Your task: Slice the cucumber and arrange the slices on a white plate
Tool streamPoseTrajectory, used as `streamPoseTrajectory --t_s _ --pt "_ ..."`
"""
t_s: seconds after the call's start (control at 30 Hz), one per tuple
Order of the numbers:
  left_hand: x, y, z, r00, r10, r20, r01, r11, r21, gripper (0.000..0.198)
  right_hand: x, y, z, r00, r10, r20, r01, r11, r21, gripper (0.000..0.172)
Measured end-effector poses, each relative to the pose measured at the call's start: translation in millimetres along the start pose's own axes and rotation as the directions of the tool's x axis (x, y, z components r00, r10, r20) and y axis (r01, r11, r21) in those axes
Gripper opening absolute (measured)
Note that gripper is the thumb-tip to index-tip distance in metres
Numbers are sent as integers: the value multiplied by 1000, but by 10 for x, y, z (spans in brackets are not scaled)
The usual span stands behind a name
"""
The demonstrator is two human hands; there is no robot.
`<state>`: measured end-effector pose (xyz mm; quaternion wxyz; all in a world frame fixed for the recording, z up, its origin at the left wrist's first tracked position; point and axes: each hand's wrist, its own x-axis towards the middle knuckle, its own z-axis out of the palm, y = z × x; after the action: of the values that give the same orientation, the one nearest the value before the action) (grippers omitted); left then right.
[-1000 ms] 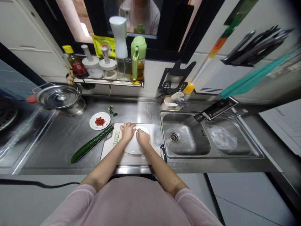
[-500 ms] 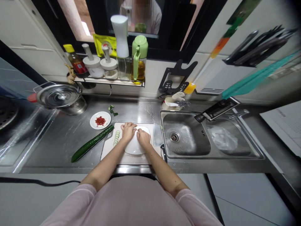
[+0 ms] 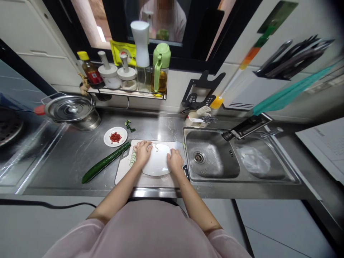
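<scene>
A white squarish plate (image 3: 158, 163) rests on the cutting board (image 3: 125, 177), with a thin curved cucumber piece (image 3: 156, 147) near its far edge. My left hand (image 3: 143, 153) grips the plate's left edge, its fingers partly bent. At the right edge, my right hand (image 3: 175, 161) holds the plate too. Overlapping cucumber slices (image 3: 133, 159) lie on the board just left of my left hand, partly covered by it. Beyond my right hand lies a knife, its black handle (image 3: 186, 172) showing and its blade mostly hidden.
A long cucumber (image 3: 106, 163) lies left of the board, below a small plate (image 3: 108, 144) of chopped red pieces. Cucumber scraps (image 3: 130, 126) sit behind. A lidded steel pot (image 3: 86, 122) stands at left, a double sink (image 3: 215, 172) at right. Bottles fill a wall rack (image 3: 126, 94).
My hands have moved apart, from close together over the plate's far part to its left and right edges. The curved cucumber piece now shows on the plate.
</scene>
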<state>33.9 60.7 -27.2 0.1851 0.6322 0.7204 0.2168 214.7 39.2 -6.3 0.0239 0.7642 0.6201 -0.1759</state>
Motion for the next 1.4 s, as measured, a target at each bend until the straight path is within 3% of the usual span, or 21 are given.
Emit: streamPoseTrajectory --t_s 0.3,0.43,0.67,1.0,1.1,1.2,1.3,1.4 --pt "-707 -358 -292 978 -194 -83 193 981 -21 29 17 11 55 998 -32 49 34 999 -36 29" --pt "-909 -567 -371 955 -277 -108 279 960 2 28 6 14 77 997 -42 59 45 998 -37 28" --pt "-990 -791 -437 909 -410 -72 414 909 58 31 -11 30 99 997 -54 50 55 998 -17 30" --pt "-957 -738 -362 925 -375 -57 378 923 69 19 -147 69 24 991 -83 -102 87 996 35 41" --pt "-960 -732 -349 929 -363 -71 362 932 -26 13 -210 108 19 982 -114 -152 130 987 97 41" --pt "-927 -704 -342 912 -406 -60 377 885 -273 14 -281 98 17 962 -169 -216 211 959 188 37" --pt "-861 -603 -389 899 -437 40 361 684 -634 29 -369 -4 -5 932 -251 -262 332 880 339 31" --pt "-810 -409 -523 932 -344 113 281 492 -824 40 -479 -189 -57 899 -346 -269 439 722 536 24"
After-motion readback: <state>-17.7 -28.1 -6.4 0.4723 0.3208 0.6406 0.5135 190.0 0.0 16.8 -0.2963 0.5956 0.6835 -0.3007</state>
